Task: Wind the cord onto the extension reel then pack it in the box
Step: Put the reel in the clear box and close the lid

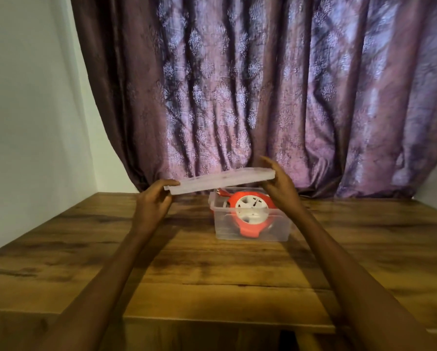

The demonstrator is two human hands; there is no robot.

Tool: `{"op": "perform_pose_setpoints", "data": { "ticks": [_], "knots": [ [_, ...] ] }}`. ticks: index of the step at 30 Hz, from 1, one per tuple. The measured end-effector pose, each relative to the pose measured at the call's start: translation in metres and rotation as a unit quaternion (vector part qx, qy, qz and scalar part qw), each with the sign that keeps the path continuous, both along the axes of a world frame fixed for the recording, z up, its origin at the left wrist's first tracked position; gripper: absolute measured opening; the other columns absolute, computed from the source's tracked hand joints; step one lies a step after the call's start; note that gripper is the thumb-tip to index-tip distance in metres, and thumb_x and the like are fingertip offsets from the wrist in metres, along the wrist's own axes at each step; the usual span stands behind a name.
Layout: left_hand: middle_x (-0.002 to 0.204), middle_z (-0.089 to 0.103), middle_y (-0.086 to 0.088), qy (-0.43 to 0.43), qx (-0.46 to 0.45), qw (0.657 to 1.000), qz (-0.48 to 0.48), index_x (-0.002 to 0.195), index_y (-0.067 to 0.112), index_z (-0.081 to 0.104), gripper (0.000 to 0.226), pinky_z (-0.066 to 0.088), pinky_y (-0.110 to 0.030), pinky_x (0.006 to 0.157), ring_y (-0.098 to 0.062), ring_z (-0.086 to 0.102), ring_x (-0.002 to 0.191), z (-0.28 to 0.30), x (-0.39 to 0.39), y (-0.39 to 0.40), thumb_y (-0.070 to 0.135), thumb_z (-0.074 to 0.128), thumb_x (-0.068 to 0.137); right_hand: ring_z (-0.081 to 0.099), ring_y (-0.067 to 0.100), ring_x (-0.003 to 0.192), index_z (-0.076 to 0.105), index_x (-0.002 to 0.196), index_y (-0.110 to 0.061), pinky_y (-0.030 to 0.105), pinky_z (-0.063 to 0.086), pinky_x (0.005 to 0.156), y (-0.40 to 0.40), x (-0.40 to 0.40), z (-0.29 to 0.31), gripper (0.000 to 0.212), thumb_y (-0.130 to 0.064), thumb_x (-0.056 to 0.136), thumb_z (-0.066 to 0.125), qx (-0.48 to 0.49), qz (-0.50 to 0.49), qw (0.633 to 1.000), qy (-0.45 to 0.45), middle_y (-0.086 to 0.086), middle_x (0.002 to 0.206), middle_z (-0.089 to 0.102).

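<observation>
Hands: left [153, 198], right [278, 183] clamped on lid [218, 182] ends; reel [250, 211] in box [253, 234], cord hidden.

— What's behind the scene?
— A purple patterned curtain [263, 97] hangs in deep folds down to the wooden table's [212, 274] far edge.
— And the sides?
— A pale wall [30, 110] on the left; light glows through the fabric.
</observation>
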State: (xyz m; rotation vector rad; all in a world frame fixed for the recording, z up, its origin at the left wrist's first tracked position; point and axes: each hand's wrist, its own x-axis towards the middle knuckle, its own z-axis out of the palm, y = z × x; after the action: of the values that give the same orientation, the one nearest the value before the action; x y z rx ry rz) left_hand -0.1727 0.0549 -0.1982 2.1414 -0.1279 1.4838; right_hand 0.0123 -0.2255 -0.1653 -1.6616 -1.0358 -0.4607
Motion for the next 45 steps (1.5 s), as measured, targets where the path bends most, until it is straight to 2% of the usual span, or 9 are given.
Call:
{"op": "perform_pose_setpoints", "data": {
  "ticks": [2,4,8,16,22,31,37,40,45],
  "knots": [
    [0.085,0.070,-0.005,-0.009,-0.030,0.999,0.030,0.096,0.011,0.067,0.010,0.051,-0.034,0.073,-0.011,0.063,0.078,0.000,0.010,-0.002,0.004,0.066,0.089,0.062,0.000,0.100,0.034,0.151,-0.016,0.021,0.052,0.086,0.005,0.006,-0.004,0.067,-0.015,0.092,0.066,0.032,-0.036,0.997,0.064,-0.018,0.121,0.058],
    [0.075,0.068,-0.008,-0.012,-0.056,0.997,0.060,0.093,0.008,0.066,0.014,0.049,-0.037,0.063,-0.021,0.062,0.068,0.000,0.021,-0.002,0.020,0.070,0.091,0.064,0.016,0.108,0.040,0.149,-0.017,0.033,0.052,0.091,0.010,0.017,-0.009,0.061,-0.013,0.093,0.064,-0.036,-0.125,0.989,0.076,-0.005,0.125,0.063],
    [0.081,0.072,-0.010,-0.012,-0.074,0.992,0.099,0.107,0.005,0.069,0.026,0.040,-0.020,0.061,-0.018,0.064,0.068,0.000,0.032,0.008,0.025,0.070,0.090,0.059,0.028,0.123,0.051,0.144,-0.019,0.041,0.049,0.100,0.034,0.024,-0.015,0.049,-0.014,0.096,0.056,-0.274,-0.105,0.955,0.037,0.009,0.137,0.062],
    [0.077,0.071,-0.016,0.045,-0.059,0.980,0.184,0.090,0.008,0.064,0.021,0.038,-0.031,0.059,-0.036,0.067,0.073,-0.015,0.033,0.026,0.029,0.068,0.091,0.059,0.032,0.117,0.050,0.144,-0.028,0.035,0.044,0.093,0.089,0.034,0.001,0.046,-0.023,0.098,0.052,-0.506,-0.098,0.854,-0.067,0.006,0.131,0.066],
    [0.078,0.072,-0.015,0.042,-0.074,0.979,0.187,0.093,0.007,0.067,0.023,0.037,-0.029,0.061,-0.033,0.067,0.071,-0.017,0.025,0.040,0.030,0.069,0.090,0.068,0.021,0.102,0.060,0.129,-0.036,0.031,0.050,0.085,0.089,0.044,0.003,0.038,-0.051,0.095,0.056,-0.450,-0.108,0.884,-0.070,-0.004,0.117,0.073],
    [0.080,0.073,-0.016,0.043,-0.061,0.980,0.186,0.093,0.008,0.067,0.024,0.042,-0.031,0.060,-0.033,0.069,0.074,-0.018,0.027,0.046,0.031,0.069,0.090,0.067,0.019,0.099,0.070,0.111,-0.034,0.034,0.053,0.082,0.074,0.045,0.017,0.019,-0.035,0.093,0.063,-0.492,-0.122,0.855,-0.111,-0.001,0.114,0.072],
    [0.078,0.072,-0.014,0.052,-0.070,0.977,0.195,0.090,0.012,0.063,0.026,0.038,-0.030,0.059,-0.033,0.068,0.073,-0.019,0.035,0.049,0.037,0.068,0.090,0.063,0.012,0.079,0.072,0.119,-0.033,0.024,0.050,0.067,0.077,0.044,0.015,0.030,-0.020,0.097,0.055,-0.508,-0.082,0.856,-0.057,-0.006,0.115,0.073],
    [0.072,0.068,-0.006,0.056,-0.076,0.978,0.187,0.091,0.015,0.063,0.024,0.038,-0.029,0.058,-0.028,0.066,0.069,-0.021,0.036,0.046,0.039,0.068,0.089,0.070,0.029,0.093,0.071,0.122,-0.021,0.041,0.058,0.085,0.073,0.043,0.011,0.034,-0.009,0.096,0.052,-0.458,-0.052,0.887,-0.014,0.004,0.116,0.073],
    [0.066,0.058,0.005,0.056,-0.083,0.983,0.156,0.086,0.021,0.059,0.021,0.031,-0.025,0.057,-0.012,0.052,0.062,-0.014,0.040,0.028,0.039,0.069,0.088,0.067,0.019,0.104,0.074,0.116,-0.019,0.031,0.050,0.088,0.038,0.056,0.014,0.028,-0.012,0.095,0.056,-0.239,-0.118,0.962,0.051,0.004,0.120,0.072]
  ]
}}
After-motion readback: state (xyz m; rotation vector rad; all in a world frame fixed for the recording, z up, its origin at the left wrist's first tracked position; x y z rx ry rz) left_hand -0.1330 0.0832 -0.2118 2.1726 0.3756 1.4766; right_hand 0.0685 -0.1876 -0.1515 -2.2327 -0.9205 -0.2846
